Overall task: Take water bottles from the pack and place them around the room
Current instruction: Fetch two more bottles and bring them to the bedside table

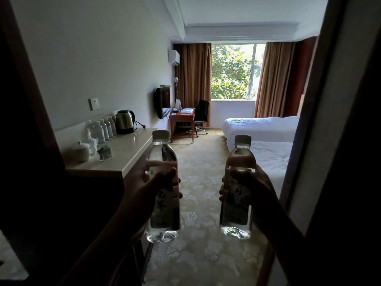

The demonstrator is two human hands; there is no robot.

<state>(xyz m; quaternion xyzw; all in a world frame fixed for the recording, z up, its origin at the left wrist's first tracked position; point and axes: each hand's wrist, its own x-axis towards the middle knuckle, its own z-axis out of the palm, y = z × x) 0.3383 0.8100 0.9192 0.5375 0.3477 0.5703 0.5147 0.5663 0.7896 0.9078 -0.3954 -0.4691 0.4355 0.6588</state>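
While standing at a hotel room's entry, a person carries two upright water bottles: left hand [153,182] wrapped around one bottle [162,188], right hand [250,187] around the other [238,188]. Level carrying toward the far desk [182,116] or beds [270,151] seems wisest, since the counter [132,149] already holds a row of bottles [103,127].

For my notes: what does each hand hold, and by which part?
Left hand: a bottle, at its middle. Right hand: another bottle, also mid-body.
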